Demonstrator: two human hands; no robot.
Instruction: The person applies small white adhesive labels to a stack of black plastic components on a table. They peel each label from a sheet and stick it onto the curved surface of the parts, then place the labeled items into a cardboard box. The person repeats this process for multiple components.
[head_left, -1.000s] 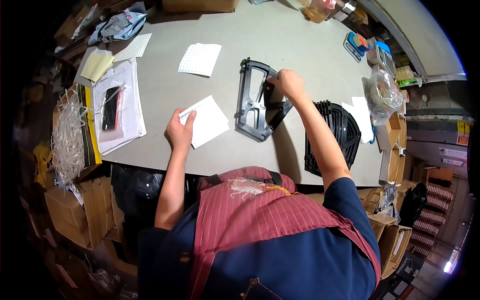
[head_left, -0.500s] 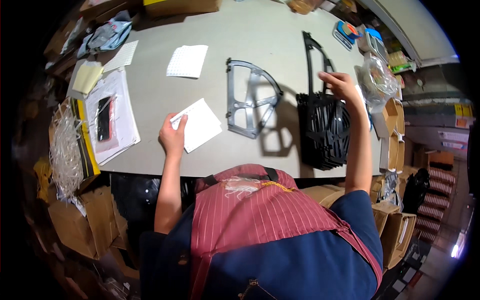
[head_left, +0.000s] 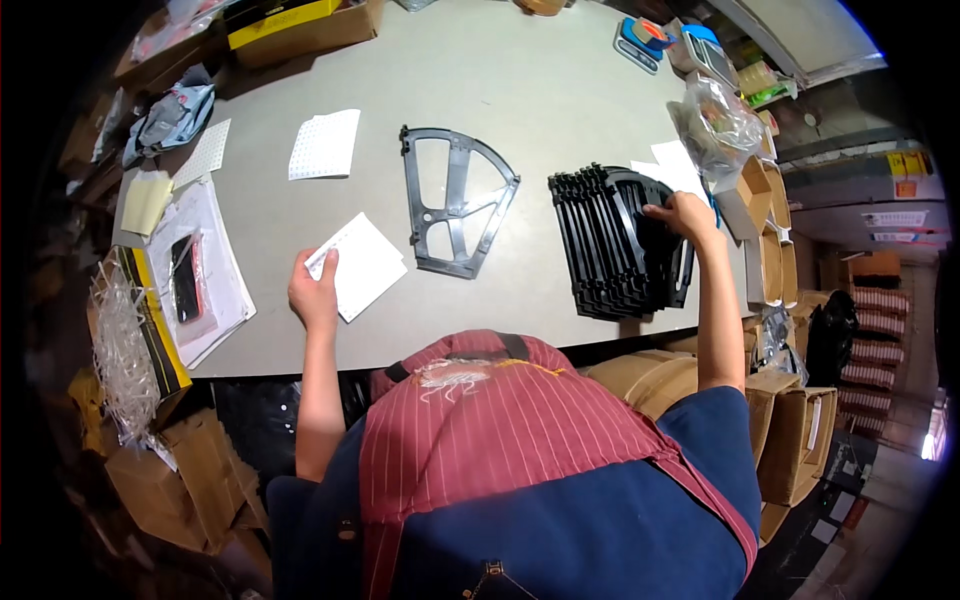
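Note:
My left hand (head_left: pixel 315 290) pinches the left corner of a small stack of white sheets (head_left: pixel 367 265) by the table's front edge. At the right, my right hand (head_left: pixel 688 215) is closed on the curved edge of a black plastic frame (head_left: pixel 655 200), the rightmost of a row. The other black frames (head_left: pixel 598 245) stand packed side by side, their slotted edges facing up. Between my hands a single quarter-round black plastic frame (head_left: pixel 455 210) lies flat, with open windows between its ribs. My right fingertips are partly hidden behind the frame.
A white sheet with rows of small marks (head_left: pixel 325 145) lies farther back. On the left are papers with a phone (head_left: pixel 185 278) and bundled clear strips (head_left: pixel 128 350). Along the right edge stand a plastic bag (head_left: pixel 720 120), open cardboard boxes (head_left: pixel 750 205) and a blue scale (head_left: pixel 638 45).
The black frame that my right hand held up above the row has come down against it. My left hand still holds the sheets. The whole view has shifted.

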